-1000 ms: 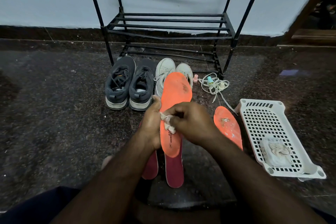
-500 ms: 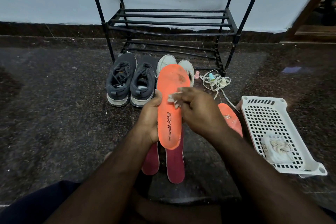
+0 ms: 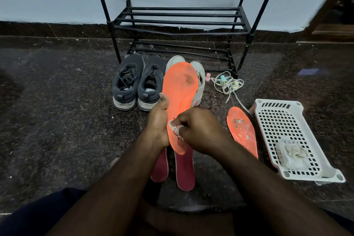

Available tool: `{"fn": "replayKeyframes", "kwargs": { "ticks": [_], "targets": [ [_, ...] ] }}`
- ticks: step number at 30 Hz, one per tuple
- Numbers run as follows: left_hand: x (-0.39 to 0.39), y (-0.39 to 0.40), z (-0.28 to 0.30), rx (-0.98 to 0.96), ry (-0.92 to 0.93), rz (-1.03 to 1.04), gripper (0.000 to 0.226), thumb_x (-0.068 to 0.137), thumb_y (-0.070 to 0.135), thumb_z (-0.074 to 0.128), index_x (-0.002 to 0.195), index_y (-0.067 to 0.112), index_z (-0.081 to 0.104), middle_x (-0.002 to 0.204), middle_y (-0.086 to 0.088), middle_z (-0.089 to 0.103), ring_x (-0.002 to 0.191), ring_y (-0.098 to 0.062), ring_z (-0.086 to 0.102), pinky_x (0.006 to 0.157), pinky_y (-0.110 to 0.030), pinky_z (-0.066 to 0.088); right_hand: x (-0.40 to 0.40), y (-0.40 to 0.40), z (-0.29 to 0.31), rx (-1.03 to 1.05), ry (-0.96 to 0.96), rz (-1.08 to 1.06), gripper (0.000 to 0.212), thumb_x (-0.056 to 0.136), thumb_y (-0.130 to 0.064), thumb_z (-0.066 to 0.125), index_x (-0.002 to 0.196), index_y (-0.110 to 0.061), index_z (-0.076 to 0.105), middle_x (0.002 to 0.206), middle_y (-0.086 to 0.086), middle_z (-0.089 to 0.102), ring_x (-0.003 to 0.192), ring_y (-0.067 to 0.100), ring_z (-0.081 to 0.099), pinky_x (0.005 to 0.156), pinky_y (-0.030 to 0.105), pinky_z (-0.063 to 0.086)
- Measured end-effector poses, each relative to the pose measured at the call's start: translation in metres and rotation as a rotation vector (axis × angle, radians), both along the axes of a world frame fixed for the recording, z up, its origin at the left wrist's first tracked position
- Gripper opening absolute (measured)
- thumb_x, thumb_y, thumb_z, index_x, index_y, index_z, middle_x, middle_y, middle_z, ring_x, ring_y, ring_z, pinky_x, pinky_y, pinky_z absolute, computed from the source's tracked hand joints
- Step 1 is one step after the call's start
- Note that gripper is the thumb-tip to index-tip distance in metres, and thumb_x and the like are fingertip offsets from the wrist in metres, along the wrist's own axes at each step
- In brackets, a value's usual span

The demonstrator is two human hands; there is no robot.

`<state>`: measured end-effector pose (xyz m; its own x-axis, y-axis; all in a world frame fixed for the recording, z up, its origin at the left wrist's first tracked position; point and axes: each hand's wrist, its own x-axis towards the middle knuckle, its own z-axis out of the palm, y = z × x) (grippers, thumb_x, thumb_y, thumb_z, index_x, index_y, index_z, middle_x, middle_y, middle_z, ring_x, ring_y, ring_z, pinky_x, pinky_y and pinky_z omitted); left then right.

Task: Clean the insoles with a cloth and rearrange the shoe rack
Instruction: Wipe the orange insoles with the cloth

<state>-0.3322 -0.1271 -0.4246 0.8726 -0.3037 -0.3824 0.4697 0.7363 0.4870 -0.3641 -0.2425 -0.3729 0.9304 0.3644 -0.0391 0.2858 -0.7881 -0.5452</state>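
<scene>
Orange foam insole [image 3: 180,99]: you held it at frame centre, above the two dark red insoles [image 3: 183,170] on the floor.
Change: your cloth had slid from the upper middle down toward the heel, so that stroke looked nearly finished; the toe stain remained.
Axis: long axis ran up the frame, toe toward the black metal shoe rack [image 3: 180,21].
Left hand [image 3: 159,120]: clamped on the insole's edge.
Right hand [image 3: 199,130]: fingers pinched the small white cloth [image 3: 173,127] against it.

You've got four insoles — two orange [image 3: 180,101] [image 3: 242,132], two maroon [image 3: 184,170] [image 3: 160,168] — four shoes, two dark [image 3: 128,82] [image 3: 151,86] and two white [image 3: 173,60] [image 3: 200,80], one rack [image 3: 180,23], one basket [image 3: 277,105].
</scene>
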Motion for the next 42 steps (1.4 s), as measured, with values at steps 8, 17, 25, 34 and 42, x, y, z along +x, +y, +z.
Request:
{"fn": "replayKeyframes", "kwargs": {
  "ticks": [8,17,25,34,42],
  "targets": [
    [0.015,0.016,-0.002,-0.042,0.002,0.185,0.08,0.099,0.065,0.033,0.123,-0.008,0.059,0.111,-0.024,0.068,0.099,-0.031,0.071,0.106,-0.046,0.047,-0.002,0.01,-0.009,0.066,0.05,-0.008,0.03,0.086,-0.014,0.064,0.114,-0.021,0.072,0.112,0.004,0.071,0.1,0.016,0.064,0.086,0.027,0.046],
    [0.017,0.04,0.011,0.014,-0.06,0.329,0.043,0.107,0.043,0.035,0.12,0.01,0.057,0.101,-0.016,0.075,0.085,-0.029,0.075,0.081,-0.056,0.057,0.029,-0.056,0.009,1.218,0.565,-0.375,0.028,0.089,0.008,0.055,0.106,-0.01,0.067,0.094,0.008,0.07,0.08,0.017,0.067,0.077,0.04,0.059],
    [-0.003,-0.011,-0.025,0.338,-0.007,0.201,0.02,0.103,0.003,0.038,0.114,0.008,0.054,0.105,-0.021,0.065,0.087,-0.03,0.066,0.093,-0.056,0.053,0.028,-0.09,-0.007,1.075,0.519,-0.524,0.033,0.087,0.013,0.048,0.099,-0.012,0.066,0.087,0.003,0.069,0.076,0.017,0.064,0.061,0.028,0.058],
    [-0.026,-0.072,-0.062,0.558,0.106,0.021,0.028,0.102,-0.003,0.041,0.122,0.009,0.056,0.11,-0.015,0.069,0.091,-0.027,0.068,0.067,-0.04,0.06,0.026,-0.151,-0.018,1.142,0.558,-0.741,0.031,0.088,0.012,0.043,0.098,-0.008,0.064,0.073,0.006,0.062,0.059,0.013,0.053,0.071,0.049,0.06],
    [-0.027,-0.075,-0.081,1.073,0.0,-0.138,0.037,0.092,0.001,0.059,0.127,0.011,0.061,0.109,-0.009,0.073,0.097,-0.029,0.071,0.087,-0.052,0.058,0.033,-0.156,-0.032,1.116,0.554,-0.789,0.03,0.091,0.01,0.042,0.107,-0.004,0.064,0.081,0.006,0.062,0.065,0.012,0.058,0.064,0.03,0.06]
  ]
}}
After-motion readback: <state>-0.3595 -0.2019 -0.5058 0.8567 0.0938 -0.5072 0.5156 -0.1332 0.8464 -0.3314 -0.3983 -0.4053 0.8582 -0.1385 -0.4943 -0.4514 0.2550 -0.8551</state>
